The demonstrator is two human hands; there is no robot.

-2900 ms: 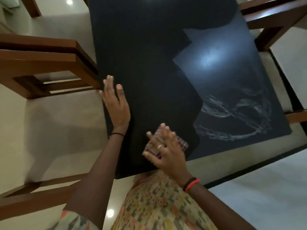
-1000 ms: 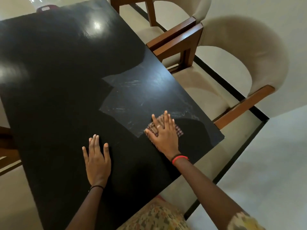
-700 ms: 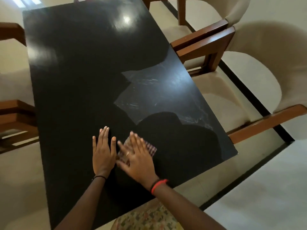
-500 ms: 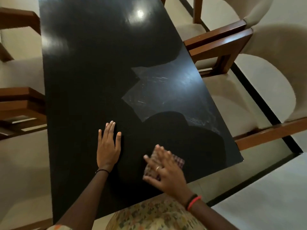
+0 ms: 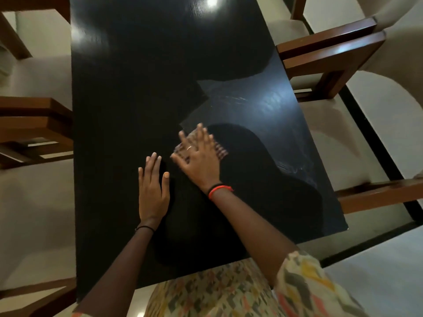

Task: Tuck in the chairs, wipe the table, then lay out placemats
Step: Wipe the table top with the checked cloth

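We looked straight down on a black tabletop (image 5: pixel 137 88) with both hands on it. The left grip (image 5: pixel 153 191) lay flat, palm down, its fingers straight and close together and the thumb a little apart; it held nothing. A thin black band (image 5: pixel 144 228) circled that wrist.

The right grip (image 5: pixel 199 161) sat just beside it, further from the body, its fingers spread and straight, pressing a small checked cloth (image 5: pixel 220 151) flat against the tabletop. The cloth showed only past the fingertips and along the little-finger side; the rest was under the palm. That hand and the cloth were blurred. We made out a ring (image 5: pixel 189 147) on one finger and a red band (image 5: pixel 219 191) next to a black one at the wrist.

Beyond the cloth, toward the right edge, a pale streaked sheen (image 5: pixel 251 104) lay across the dark surface, and a bright light reflection (image 5: pixel 211 1) showed near the far end.

Cushioned chairs with brown wooden arms stood along both long sides: two on the right (image 5: pixel 332 53) (image 5: pixel 377 195), close against the tabletop edge, and wooden arms on the left (image 5: pixel 34 124) reaching that edge. A patterned garment (image 5: pixel 229 291) filled the bottom of the view.
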